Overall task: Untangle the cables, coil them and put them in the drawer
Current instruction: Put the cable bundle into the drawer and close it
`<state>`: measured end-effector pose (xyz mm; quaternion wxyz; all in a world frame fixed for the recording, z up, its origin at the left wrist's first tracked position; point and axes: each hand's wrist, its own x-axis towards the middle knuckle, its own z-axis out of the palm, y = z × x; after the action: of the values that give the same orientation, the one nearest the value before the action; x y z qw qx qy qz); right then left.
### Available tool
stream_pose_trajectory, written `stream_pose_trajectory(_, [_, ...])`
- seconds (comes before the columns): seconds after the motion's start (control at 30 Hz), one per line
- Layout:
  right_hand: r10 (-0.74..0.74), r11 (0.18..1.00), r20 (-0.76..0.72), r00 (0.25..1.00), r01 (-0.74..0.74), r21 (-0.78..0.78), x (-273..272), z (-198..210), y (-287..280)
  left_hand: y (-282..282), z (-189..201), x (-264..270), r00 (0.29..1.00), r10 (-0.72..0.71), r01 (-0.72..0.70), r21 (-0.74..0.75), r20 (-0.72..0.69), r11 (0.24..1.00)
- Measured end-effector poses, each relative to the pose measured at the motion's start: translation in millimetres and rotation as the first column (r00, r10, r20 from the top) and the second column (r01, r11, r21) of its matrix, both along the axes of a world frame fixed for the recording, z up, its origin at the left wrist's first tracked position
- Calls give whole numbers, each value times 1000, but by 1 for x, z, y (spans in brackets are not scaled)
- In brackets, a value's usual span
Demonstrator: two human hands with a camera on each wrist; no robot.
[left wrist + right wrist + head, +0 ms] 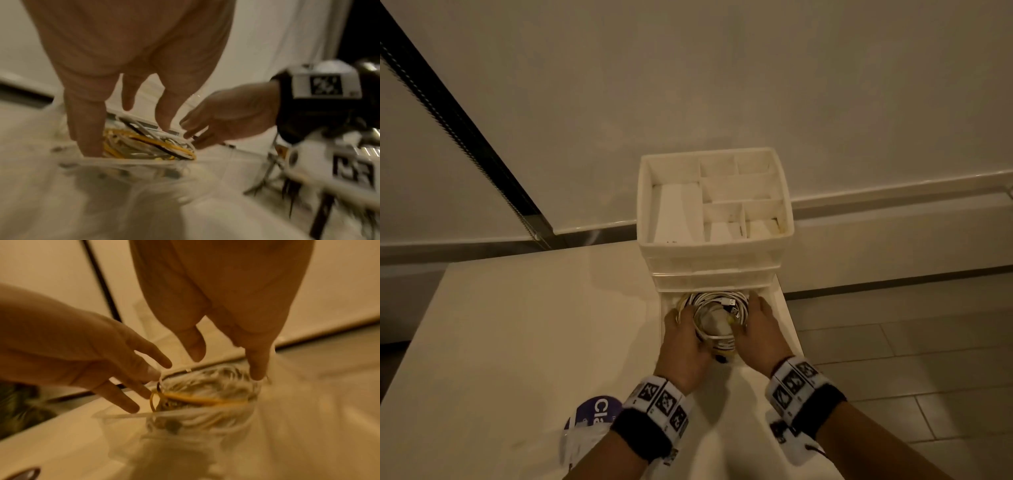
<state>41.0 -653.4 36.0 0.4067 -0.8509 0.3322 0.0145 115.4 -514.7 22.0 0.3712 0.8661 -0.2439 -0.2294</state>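
Note:
A coil of white, yellow and black cables (717, 315) lies inside the pulled-out bottom drawer (663, 308) of a small white drawer unit (714, 263). My left hand (683, 330) is at the coil's left side and my right hand (758, 320) at its right side. In the left wrist view my left fingers (86, 129) point straight down onto the cables (156, 144), behind the drawer's clear front wall (133, 163). In the right wrist view my right fingers (257, 366) also reach straight down to the coil (207, 391). Neither hand curls round the cables.
The unit's top is an open tray (645, 192) with several empty compartments. It stands at the right edge of a white table (517, 325), with tiled floor (911, 359) to the right. A purple-labelled packet (595, 416) lies at the table's near edge, left of my left wrist.

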Motion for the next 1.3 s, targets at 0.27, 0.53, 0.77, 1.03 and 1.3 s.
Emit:
stream_pose_trajectory(0.27, [462, 807, -286, 839, -532, -256, -42, -1, 6, 16, 0, 12, 900, -402, 305, 413, 172, 858])
stream_pose_trajectory(0.53, [431, 842, -174, 885, -464, -276, -43, -8, 12, -1, 14, 9, 932, -357, 282, 486, 67, 827])
stream_pose_trajectory(0.77, [128, 992, 81, 988, -127, -21, -59, 23, -80, 79, 31, 68, 994, -94, 93, 22, 55, 995])
stream_pose_trajectory(1.03, [429, 850, -469, 772, -520, -79, -42, -9, -115, 69, 14, 100, 900, -430, 399, 529, -69, 749])
stream_pose_trajectory(1.3, [488, 853, -363, 794, -521, 7, -24, -24, -111, 57, -5, 102, 878, -468, 451, 507, -103, 734])
